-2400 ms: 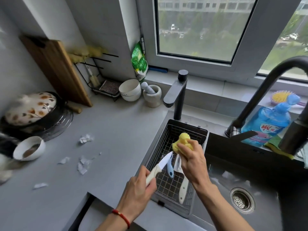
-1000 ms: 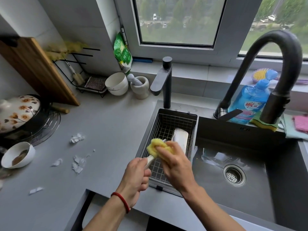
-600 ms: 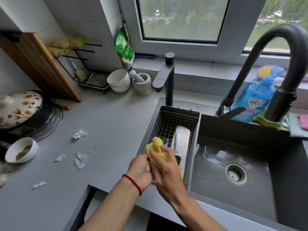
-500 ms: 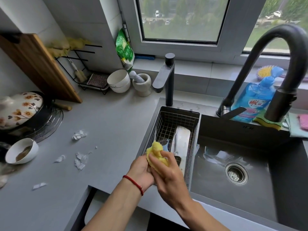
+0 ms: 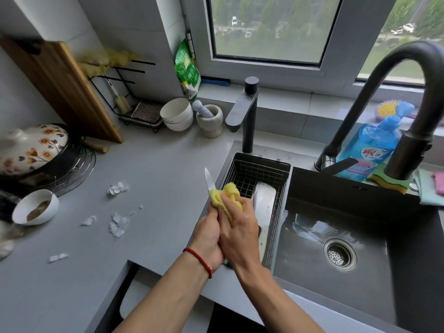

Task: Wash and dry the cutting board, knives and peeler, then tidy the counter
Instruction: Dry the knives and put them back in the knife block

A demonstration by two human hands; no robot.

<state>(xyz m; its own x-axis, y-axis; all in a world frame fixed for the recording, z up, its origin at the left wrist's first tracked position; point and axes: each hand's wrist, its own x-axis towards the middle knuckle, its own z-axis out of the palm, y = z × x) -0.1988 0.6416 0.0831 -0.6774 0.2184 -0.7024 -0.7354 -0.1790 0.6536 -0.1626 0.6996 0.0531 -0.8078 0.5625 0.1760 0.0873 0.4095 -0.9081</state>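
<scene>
My left hand (image 5: 207, 233) grips the handle of a small white knife (image 5: 209, 181); its blade points up and away, over the counter's edge beside the sink. My right hand (image 5: 236, 227) holds a yellow cloth (image 5: 227, 195) wrapped round the base of the blade. Both hands touch each other above the front left corner of the wire basket (image 5: 255, 171). A second white knife (image 5: 264, 203) lies lengthwise in that basket. The wooden cutting board (image 5: 60, 90) leans against the wall at the far left. The peeler is hidden.
Torn paper scraps (image 5: 117, 222) litter the grey counter (image 5: 149, 179). A small bowl (image 5: 36, 210) and a flowered pot lid (image 5: 31, 147) sit at left. Bowls (image 5: 177, 114), a mortar (image 5: 210, 120), a rack (image 5: 134, 102), black taps (image 5: 247, 114), blue soap bottle (image 5: 371, 147) and the dark sink (image 5: 341, 255) lie beyond.
The cloth has slid down from the tip toward the handle, so the white blade now sticks out above it. Both hands moved slightly left, to the basket's edge.
</scene>
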